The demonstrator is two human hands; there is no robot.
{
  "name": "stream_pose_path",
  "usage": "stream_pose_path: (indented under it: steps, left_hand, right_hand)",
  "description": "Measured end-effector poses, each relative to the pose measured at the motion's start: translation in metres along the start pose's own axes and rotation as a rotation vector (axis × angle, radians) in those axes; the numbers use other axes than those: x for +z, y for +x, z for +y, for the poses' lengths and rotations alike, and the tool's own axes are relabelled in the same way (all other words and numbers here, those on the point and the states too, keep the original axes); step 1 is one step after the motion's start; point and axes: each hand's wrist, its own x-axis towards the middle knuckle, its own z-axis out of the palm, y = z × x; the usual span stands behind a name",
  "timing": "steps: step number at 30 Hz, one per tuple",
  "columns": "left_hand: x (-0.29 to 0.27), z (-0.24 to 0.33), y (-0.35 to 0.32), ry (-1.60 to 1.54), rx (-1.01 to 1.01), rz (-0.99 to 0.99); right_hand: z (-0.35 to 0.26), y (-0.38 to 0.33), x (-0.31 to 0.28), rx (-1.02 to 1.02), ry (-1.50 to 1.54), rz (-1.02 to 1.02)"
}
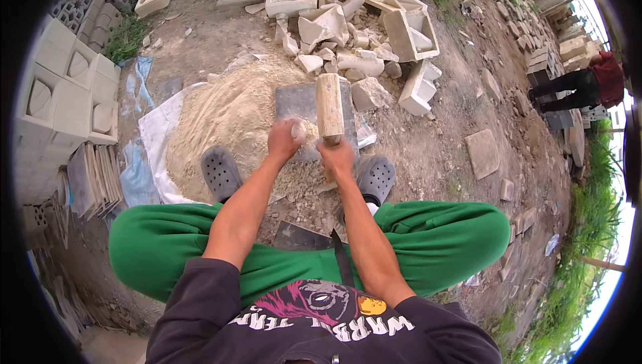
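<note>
The right hand (336,157) gripped a pale wooden mallet (329,104) by its handle; the left hand (284,138) pinched a brittle-looking stone lump (299,130) (beside the mallet).

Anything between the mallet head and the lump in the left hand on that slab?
Nothing visible. The right hand holds the wooden mallet upright beside the left hand, which grips a pale lump over the grey slab. Only open air separates mallet head and lump; loose rubble lies beyond the slab.
</note>
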Motion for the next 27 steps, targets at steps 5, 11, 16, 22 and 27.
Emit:
stream_pose_path:
  steps: [5, 11, 16, 22, 27]
  left_hand:
    - [-0.006, -0.002, -0.034, -0.029, -0.193, 0.020]
    - [-0.006, 0.005, -0.043, -0.106, -0.221, 0.040]
    - [-0.011, 0.006, -0.043, -0.102, -0.260, 0.012]
    - [0.001, 0.007, -0.047, -0.054, -0.199, 0.064]
    - [0.018, 0.006, -0.051, -0.171, -0.472, 0.287]
  right_hand:
    - [-0.067, -0.014, -0.026, -0.064, 0.038, -0.117]
    - [-0.010, -0.041, 0.002, -0.017, -0.309, -0.145]
    - [-0.013, -0.023, -0.001, 0.074, -0.306, -0.253]
    - [-0.017, -0.002, -0.013, 0.041, -0.075, -0.093]
    - [-0.007, 0.007, -0.041, -0.037, -0.167, 0.046]
